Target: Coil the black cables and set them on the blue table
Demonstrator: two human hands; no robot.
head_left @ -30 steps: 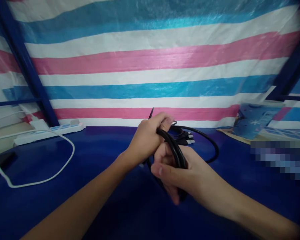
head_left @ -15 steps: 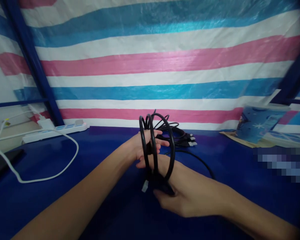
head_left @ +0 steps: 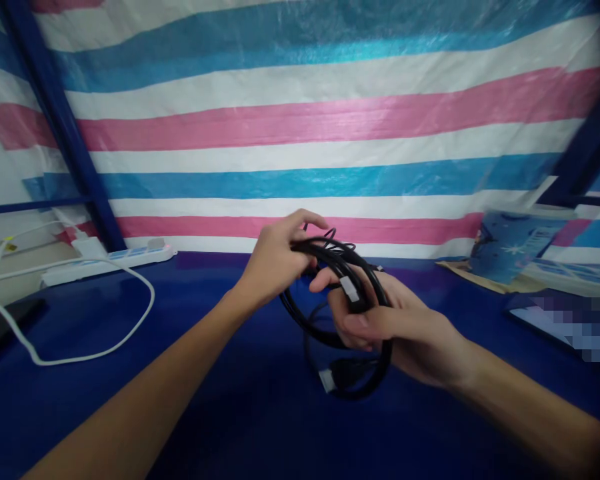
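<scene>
While left hand point(head_left: 277, 257) arches, right hand point(head_left: 405, 327) clasps cable point(head_left: 383, 365).

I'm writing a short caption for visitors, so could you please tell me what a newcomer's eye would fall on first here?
Probably the striped sheet in pink, blue and white, which fills the background behind the blue table. In the centre, the right hand grips a looped black cable, with the left hand at its far edge. At left, a white cable lies looped.

Cable point(head_left: 330, 254): black, connector ends point(head_left: 349, 289) silvery. Surface point(head_left: 260, 400): dark blue; beyond its far edge, sheet point(head_left: 300, 127) striped pink, white, blue. Power strip point(head_left: 140, 255), far left corner: white.
</scene>
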